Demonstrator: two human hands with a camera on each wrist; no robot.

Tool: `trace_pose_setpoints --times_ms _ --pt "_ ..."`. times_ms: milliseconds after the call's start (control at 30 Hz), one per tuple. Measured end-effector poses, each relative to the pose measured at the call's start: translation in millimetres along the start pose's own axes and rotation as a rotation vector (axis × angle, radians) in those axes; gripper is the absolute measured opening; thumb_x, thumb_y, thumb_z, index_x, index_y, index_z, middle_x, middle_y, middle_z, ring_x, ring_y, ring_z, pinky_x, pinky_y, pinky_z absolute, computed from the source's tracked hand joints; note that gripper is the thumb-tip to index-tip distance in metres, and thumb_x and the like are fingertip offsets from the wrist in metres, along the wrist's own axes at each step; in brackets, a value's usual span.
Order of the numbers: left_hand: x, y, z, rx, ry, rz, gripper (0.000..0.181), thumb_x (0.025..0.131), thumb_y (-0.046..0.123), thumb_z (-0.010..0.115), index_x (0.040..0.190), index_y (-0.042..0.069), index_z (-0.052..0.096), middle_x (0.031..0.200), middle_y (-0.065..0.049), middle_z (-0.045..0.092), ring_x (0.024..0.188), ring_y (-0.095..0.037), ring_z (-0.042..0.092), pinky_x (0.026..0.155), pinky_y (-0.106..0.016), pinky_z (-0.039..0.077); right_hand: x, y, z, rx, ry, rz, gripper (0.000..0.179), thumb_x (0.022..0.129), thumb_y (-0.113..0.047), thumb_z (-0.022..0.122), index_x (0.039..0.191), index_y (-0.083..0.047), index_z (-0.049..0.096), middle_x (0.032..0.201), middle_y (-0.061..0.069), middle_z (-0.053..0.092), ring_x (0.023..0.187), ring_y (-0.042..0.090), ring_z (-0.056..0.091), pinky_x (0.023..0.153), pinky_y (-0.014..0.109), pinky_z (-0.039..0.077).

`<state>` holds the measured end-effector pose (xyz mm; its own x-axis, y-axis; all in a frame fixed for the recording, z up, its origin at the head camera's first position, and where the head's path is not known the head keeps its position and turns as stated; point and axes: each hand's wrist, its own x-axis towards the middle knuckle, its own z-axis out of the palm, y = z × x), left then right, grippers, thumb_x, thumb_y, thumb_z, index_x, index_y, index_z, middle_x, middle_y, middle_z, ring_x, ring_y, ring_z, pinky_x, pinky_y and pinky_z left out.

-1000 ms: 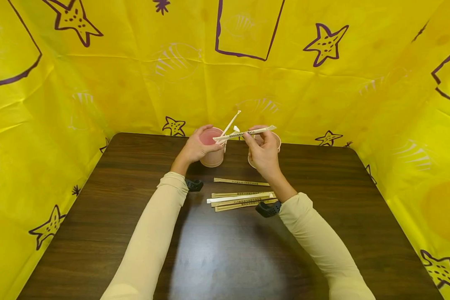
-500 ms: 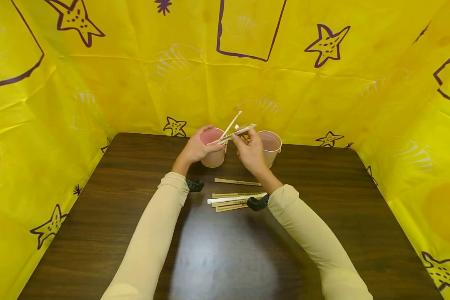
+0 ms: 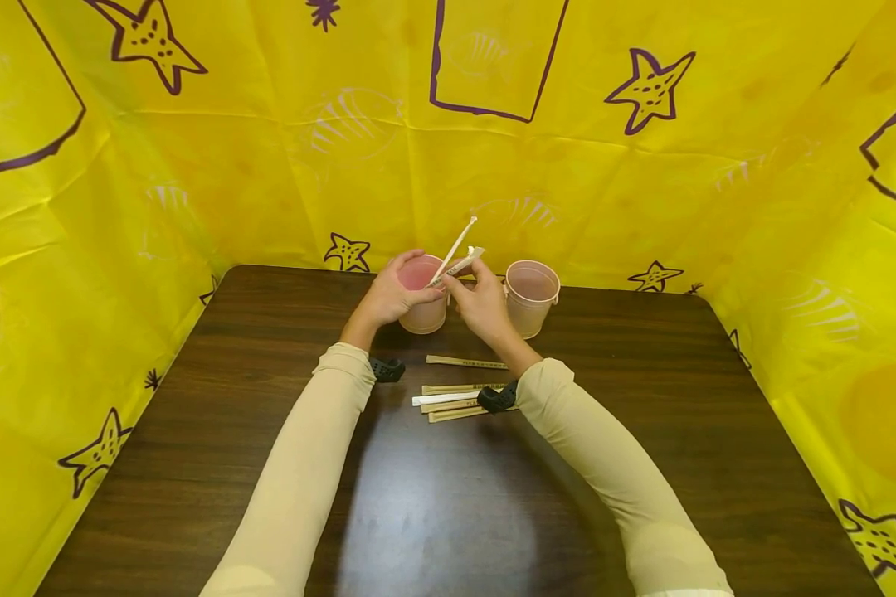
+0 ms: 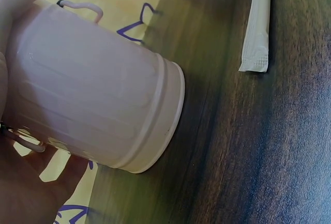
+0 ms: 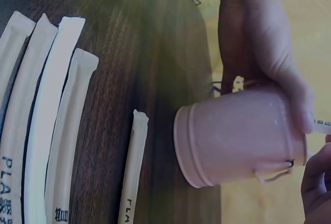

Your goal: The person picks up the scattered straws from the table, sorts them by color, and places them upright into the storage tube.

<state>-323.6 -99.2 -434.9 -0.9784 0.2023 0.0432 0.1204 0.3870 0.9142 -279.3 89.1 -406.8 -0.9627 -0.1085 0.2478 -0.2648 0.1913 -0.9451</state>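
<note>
My left hand point(image 3: 385, 297) grips a small pink bucket point(image 3: 423, 318) at the back of the table, thumb and fingers around its upper part. Close up in the left wrist view, the bucket point(image 4: 98, 89) shows its wire-like side handles. My right hand point(image 3: 487, 308) pinches a paper-wrapped straw point(image 3: 465, 262), tilted, its lower end at the bucket's rim by my left thumb. Whether that end is inside is hard to tell. Another wrapped straw point(image 3: 457, 243) leans out of the same bucket. The right wrist view shows part of my right hand point(image 5: 317, 182) beside the bucket point(image 5: 238, 136).
A second pink bucket point(image 3: 532, 305) stands to the right. Nearer lie several wrapped straws, among them a white one point(image 3: 444, 399) and a lone brown one point(image 3: 463, 361) farther back. A yellow patterned cloth point(image 3: 411, 166) hangs behind the dark wooden table point(image 3: 269, 348).
My right hand has moved left, away from the second bucket, bringing its straw down from nearly level to a tilt at the left bucket's rim. The left hand has stayed put.
</note>
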Motion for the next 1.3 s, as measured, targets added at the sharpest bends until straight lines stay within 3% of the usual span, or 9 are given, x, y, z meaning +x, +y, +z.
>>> trace_pose_setpoints --times_ms 233,567,700,933,1167,1300 --pt "0.8 1.3 0.9 -0.015 -0.005 0.003 0.092 0.078 0.036 0.09 0.154 0.022 0.041 0.148 -0.013 0.052 0.131 -0.032 0.053 0.113 -0.05 0.043 3.6 1.1 2.4 -0.034 0.017 0.026 0.015 0.099 -0.013 0.067 0.11 -0.006 0.06 0.103 0.008 0.065 0.053 0.009 0.052 0.047 0.018 0.038" --pt "0.4 1.1 0.7 -0.012 0.0 0.015 0.091 0.078 0.035 0.09 0.154 0.024 0.041 0.147 -0.013 0.052 0.131 -0.033 0.054 0.113 -0.051 0.043 0.7 4.6 1.6 -0.056 -0.011 0.062 0.035 0.098 -0.02 0.07 0.126 -0.003 0.059 0.104 0.015 0.067 0.063 0.009 0.059 0.053 0.019 0.046" --pt "0.8 0.9 0.9 -0.023 0.0 0.019 0.09 0.079 0.031 0.089 0.154 0.022 0.041 0.148 -0.014 0.052 0.131 -0.034 0.053 0.114 -0.051 0.042 -4.1 10.9 -0.7 -0.103 -0.006 0.064 0.038 0.096 -0.024 0.073 0.124 -0.004 0.058 0.109 0.014 0.066 0.068 0.006 0.061 0.059 0.019 0.05" --pt "1.4 1.2 1.7 -0.026 -0.006 0.007 0.093 0.077 0.035 0.091 0.155 0.022 0.041 0.148 -0.014 0.052 0.132 -0.034 0.053 0.114 -0.052 0.042 -18.7 22.3 -11.4 -0.093 -0.005 0.096 0.036 0.096 -0.021 0.072 0.123 -0.001 0.06 0.11 0.012 0.064 0.062 0.012 0.056 0.056 0.022 0.05" --pt "2.2 -0.5 1.0 -0.017 0.003 0.003 0.092 0.076 0.038 0.091 0.153 0.024 0.043 0.147 -0.014 0.052 0.132 -0.034 0.052 0.114 -0.053 0.041 -38.3 31.4 -27.6 -0.155 -0.08 0.112 0.03 0.096 -0.016 0.072 0.121 -0.002 0.062 0.111 0.014 0.065 0.057 0.007 0.053 0.057 0.022 0.051" --pt "0.1 -1.3 -0.1 -0.008 0.001 -0.009 0.093 0.077 0.038 0.09 0.154 0.025 0.041 0.148 -0.014 0.052 0.133 -0.034 0.052 0.114 -0.054 0.041 -49.7 36.6 -32.6 -0.222 -0.146 0.096 0.03 0.095 -0.015 0.073 0.119 0.0 0.063 0.107 0.014 0.066 0.057 0.008 0.05 0.055 0.02 0.046"
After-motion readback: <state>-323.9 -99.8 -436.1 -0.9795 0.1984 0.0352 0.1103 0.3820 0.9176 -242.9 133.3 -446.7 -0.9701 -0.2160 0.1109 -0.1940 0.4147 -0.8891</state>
